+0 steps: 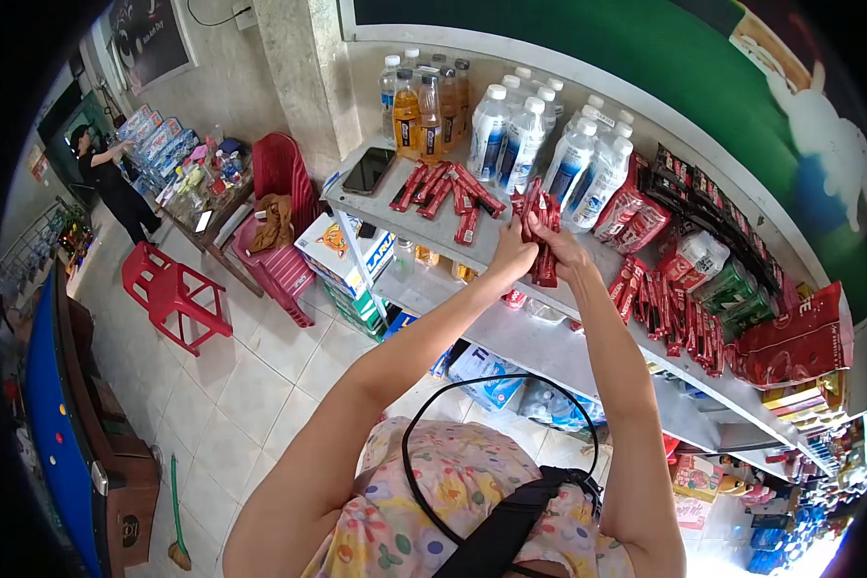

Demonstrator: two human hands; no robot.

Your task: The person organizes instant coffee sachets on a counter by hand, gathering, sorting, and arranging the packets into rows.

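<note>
Over the top shelf's front edge I hold a bundle of slim red stick sachets (545,268) in both hands. My left hand (516,252) is closed at the bundle's left side. My right hand (562,243) grips it from the right, thumb across the front. Left of my hands, more red stick sachets (436,190) lie loosely on the grey shelf (409,223). White-capped bottles (522,144) stand just behind the bundle. To the right, a row of similar red sticks (679,313) lies along the shelf's edge.
A phone (369,170) lies at the shelf's left end, near amber drink bottles (417,116). Red packs (634,220) and a large red bag (795,337) are to the right. A red stool (175,294) and a blue pool table (53,414) stand left; another person (111,178) is farther back.
</note>
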